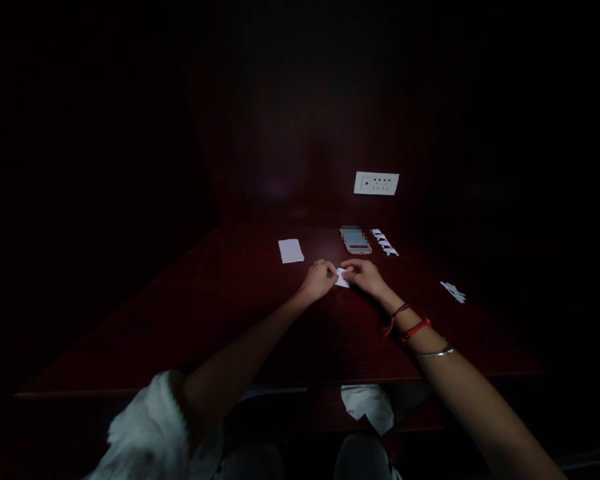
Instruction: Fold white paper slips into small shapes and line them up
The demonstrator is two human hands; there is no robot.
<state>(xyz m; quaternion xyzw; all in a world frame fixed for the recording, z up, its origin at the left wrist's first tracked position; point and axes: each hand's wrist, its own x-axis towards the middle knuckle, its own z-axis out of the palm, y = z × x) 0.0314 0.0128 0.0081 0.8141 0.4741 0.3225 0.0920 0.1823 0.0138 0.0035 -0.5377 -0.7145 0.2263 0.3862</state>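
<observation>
**Pinching a small white paper (343, 280) over a dark red table (220, 307)**

Gripping the paper's left side with the left hand (319, 279), thumb and fingertips pressed together on it. Touching its right side with the right hand (367, 275), thumb against the paper and forefinger bent along the top; cannot tell, at this size and in such dim light, whether pinching there too. Cannot tell either whether holding the paper on the tabletop or slightly above.

Wearing two red cords (416, 330) and a silver bangle (437, 352) on the right forearm, and a pale, fluffy sleeve (153, 427) pushed up to the left elbow.

Looking past the left hand, can see a white sheet (291, 251) lying flat. Beyond the right hand, can see a phone (357, 241) lying face up, partly blurred, with a row of folded papers (384, 242) just beside it. Farther right, can make out some crossed paper strips (453, 291), well apart from the rest. Above the phone, can see a white socket (377, 183) on the dark wall (290, 153).
</observation>
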